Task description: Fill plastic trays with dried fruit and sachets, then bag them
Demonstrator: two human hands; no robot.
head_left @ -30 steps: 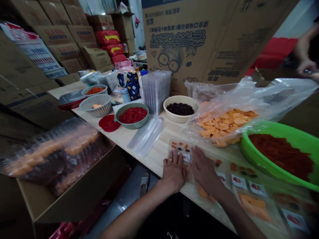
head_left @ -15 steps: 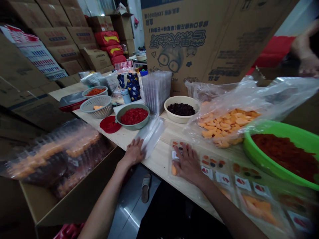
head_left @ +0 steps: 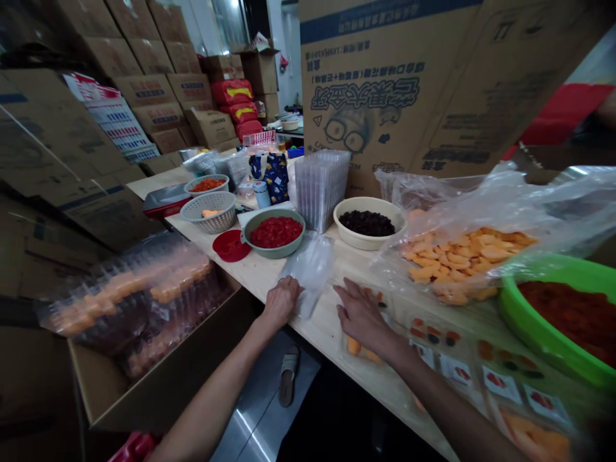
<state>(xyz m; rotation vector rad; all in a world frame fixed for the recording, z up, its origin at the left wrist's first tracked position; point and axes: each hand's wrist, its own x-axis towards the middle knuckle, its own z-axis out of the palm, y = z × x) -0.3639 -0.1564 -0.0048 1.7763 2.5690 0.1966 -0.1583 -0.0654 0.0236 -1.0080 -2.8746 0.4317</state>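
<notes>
**Both hands down flat at the edge of a packed wooden surface**

Left hand sits against the bottom end of a clear plastic sleeve, fingers together, though it's hard to tell if that grip is actually pinching it. Right hand is spread open, palm down on a clear packet of orange pieces, not clamped on anything. The sleeve lies loose near the edge, so one careless drag could slip it off toward the open carton below. Pressing too hard could also shove the orange pieces out of place in the packet, and a bumped forearm might knock the labelled packets against the green basin.
</notes>
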